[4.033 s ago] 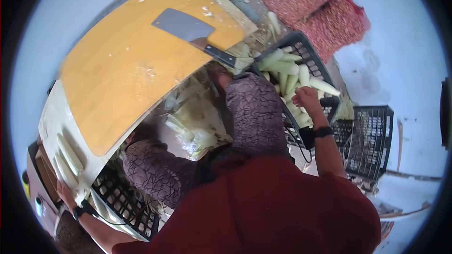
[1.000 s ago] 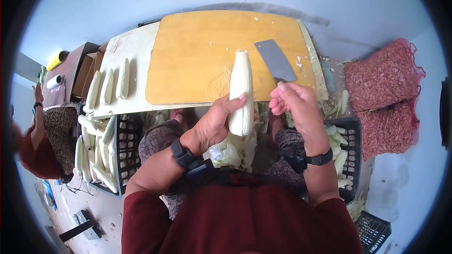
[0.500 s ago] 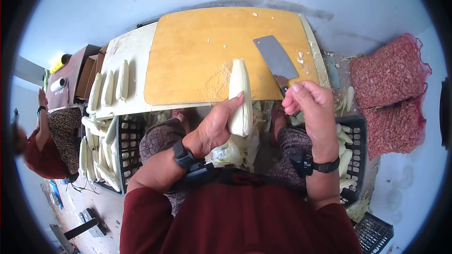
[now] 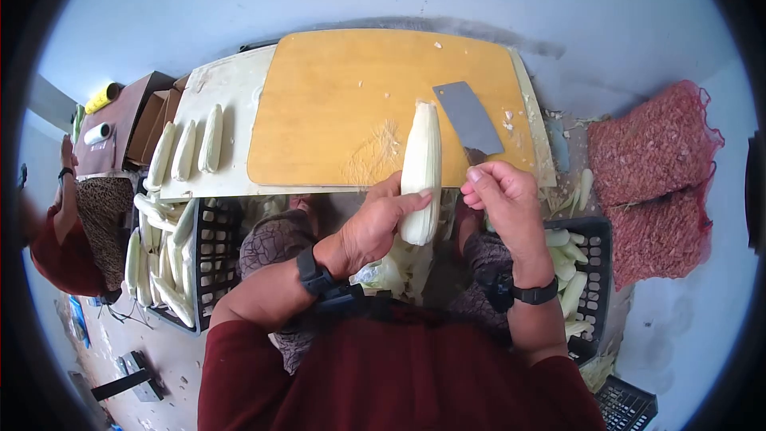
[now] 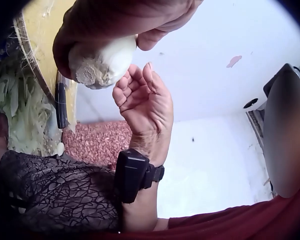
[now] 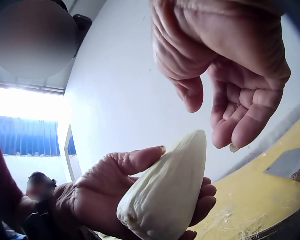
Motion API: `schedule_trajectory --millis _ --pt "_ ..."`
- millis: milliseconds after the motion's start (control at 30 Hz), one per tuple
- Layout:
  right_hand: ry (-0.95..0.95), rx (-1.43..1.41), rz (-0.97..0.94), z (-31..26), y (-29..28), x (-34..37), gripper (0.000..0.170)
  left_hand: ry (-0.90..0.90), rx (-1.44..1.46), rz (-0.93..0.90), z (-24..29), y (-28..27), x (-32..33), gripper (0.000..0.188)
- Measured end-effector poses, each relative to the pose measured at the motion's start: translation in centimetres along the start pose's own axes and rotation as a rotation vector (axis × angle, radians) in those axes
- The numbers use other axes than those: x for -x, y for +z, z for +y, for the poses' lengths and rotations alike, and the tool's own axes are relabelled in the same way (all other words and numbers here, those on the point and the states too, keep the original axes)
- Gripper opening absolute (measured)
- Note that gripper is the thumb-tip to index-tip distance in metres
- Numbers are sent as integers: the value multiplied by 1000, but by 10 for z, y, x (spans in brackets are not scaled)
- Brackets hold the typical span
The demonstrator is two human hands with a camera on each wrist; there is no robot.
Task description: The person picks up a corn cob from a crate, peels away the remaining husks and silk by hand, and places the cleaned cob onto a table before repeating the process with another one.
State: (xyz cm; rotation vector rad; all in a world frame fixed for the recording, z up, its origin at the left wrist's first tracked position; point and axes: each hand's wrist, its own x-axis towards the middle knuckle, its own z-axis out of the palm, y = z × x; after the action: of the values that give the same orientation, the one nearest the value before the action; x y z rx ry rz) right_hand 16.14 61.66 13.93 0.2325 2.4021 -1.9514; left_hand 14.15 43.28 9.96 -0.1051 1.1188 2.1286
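My left hand grips a pale ear of corn in its thin inner husk, fingers underneath and thumb across its side. The ear stands nearly upright in the head view, over the near edge of the yellow board. My right hand hovers just right of the ear, fingers loosely curled. In the right wrist view its thumb and fingers are apart with nothing between them. A cleaver lies on the board beyond this hand, its handle mostly hidden. Fine corn silk is scattered on the board.
Three ears lie on the pale tabletop at left. Black crates of corn stand left and right. Red mesh sacks lie at far right. Stripped husks cover the floor below. Another person is at far left.
Four seconds ago my left hand was at the left tabletop and my right over the right crate. Now both are in front of me. Lately the left hand has shifted slightly right with the ear.
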Motion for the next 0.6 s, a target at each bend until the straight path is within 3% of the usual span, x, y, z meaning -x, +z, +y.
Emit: schedule_trajectory --millis 267,600 --pt "-41 -40 -10 4 10 -2 24 161 -198 -129 3 9 8 52" --pt "4 -141 -127 -2 16 -1 33 246 -425 -24 -3 8 9 61"
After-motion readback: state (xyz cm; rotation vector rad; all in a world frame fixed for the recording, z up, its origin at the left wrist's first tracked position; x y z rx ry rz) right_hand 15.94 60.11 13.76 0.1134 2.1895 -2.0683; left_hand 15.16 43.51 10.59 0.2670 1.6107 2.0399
